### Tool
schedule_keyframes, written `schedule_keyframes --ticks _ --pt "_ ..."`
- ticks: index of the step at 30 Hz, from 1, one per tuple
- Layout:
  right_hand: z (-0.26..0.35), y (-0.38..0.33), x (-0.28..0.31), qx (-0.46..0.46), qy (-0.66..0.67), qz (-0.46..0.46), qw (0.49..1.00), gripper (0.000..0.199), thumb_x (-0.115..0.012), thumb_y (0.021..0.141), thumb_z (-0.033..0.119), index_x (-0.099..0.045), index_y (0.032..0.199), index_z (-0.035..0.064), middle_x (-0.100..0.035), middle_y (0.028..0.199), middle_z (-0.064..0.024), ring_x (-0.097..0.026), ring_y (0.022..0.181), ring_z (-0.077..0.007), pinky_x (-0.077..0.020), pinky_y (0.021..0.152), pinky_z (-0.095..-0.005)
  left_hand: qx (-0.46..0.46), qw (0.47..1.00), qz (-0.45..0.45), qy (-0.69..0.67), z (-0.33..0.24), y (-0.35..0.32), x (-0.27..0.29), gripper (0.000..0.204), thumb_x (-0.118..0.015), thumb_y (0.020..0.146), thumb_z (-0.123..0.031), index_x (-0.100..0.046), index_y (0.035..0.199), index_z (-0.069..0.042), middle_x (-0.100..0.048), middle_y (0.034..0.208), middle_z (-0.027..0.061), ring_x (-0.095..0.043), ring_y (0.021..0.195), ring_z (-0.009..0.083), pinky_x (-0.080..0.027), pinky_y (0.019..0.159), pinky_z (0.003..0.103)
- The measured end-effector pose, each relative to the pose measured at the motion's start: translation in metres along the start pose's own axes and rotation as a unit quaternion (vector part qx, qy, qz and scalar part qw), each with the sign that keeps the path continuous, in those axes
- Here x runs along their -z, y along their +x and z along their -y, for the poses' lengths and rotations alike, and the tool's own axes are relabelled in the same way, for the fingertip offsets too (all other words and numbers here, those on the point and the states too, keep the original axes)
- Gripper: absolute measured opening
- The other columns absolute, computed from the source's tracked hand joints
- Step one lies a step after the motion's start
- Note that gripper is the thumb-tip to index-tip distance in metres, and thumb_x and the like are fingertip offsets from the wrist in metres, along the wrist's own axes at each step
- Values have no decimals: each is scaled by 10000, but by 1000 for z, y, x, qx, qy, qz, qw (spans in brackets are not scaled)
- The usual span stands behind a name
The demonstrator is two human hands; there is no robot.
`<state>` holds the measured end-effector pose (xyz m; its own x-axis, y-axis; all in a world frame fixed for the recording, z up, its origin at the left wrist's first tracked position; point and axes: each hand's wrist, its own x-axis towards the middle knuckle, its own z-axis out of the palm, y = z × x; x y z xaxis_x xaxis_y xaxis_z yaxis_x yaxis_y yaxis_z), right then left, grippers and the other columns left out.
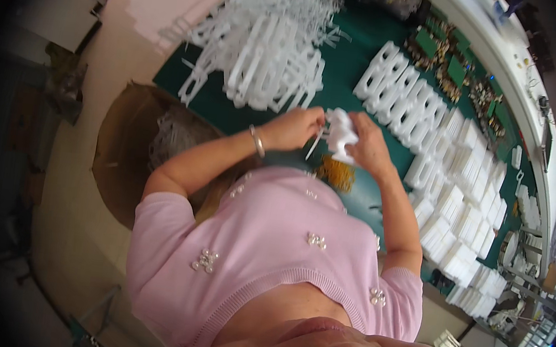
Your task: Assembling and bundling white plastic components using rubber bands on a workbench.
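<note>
Over the green table (222,118), close in front of my chest, my two hands meet. My right hand (369,146) is closed round a small stack of white plastic pieces (341,134). At the stack's left side, the fingers of my left hand (299,125) are pinched together. A thin white strip (315,146) hangs below those fingertips; whether it is loose or part of a piece I cannot tell. Just under the stack lies a small heap of yellow rubber bands (337,173).
Loose white plastic frames (273,63) are heaped at the far left. Rows of stacked white pieces (456,201) fill the right side. Green circuit boards (456,67) lie at the back right. A brown cardboard box (119,155) holding clear scraps stands left of the table.
</note>
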<state>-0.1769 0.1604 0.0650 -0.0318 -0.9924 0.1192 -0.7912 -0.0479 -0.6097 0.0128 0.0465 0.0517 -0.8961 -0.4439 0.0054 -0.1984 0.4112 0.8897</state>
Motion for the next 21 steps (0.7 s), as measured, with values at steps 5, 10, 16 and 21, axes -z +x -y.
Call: schedule_keyframes --ticks 5,10,16,21 --pt "-38 3 -4 -57 4 -160 985 579 -651 560 -35 -526 1123 20 -574 952 -168 -583 877 -333 -472 781 -348 215 828 231 -463 39 -13 6 154 -511 899 -64 -553 985 57 -619 734 84 -463 450 53 -330 373 169" --pt "-90 -18 16 -238 431 -319 810 257 -528 860 172 -574 1048 2 -638 934 -115 -629 777 -185 -515 671 -325 186 839 6 -511 77 -36 -11 119 -537 904 -78 -580 981 2 -585 691 42 -444 496 34 -330 420 154" --pt "-101 -38 -40 -342 551 -281 707 285 -456 914 209 -568 1048 -17 -626 899 -103 -640 764 -209 -536 657 -356 217 944 -18 -246 108 -24 -43 124 -539 855 -45 -578 967 -9 -619 720 38 -533 576 78 -424 506 218" --pt "-87 -45 -55 -355 589 -260 678 258 -462 908 178 -569 1015 -31 -619 857 -102 -635 709 -197 -533 596 -349 4 981 -194 3 71 62 33 245 -558 855 -72 -553 1088 5 -659 787 96 -637 686 149 -494 622 272"
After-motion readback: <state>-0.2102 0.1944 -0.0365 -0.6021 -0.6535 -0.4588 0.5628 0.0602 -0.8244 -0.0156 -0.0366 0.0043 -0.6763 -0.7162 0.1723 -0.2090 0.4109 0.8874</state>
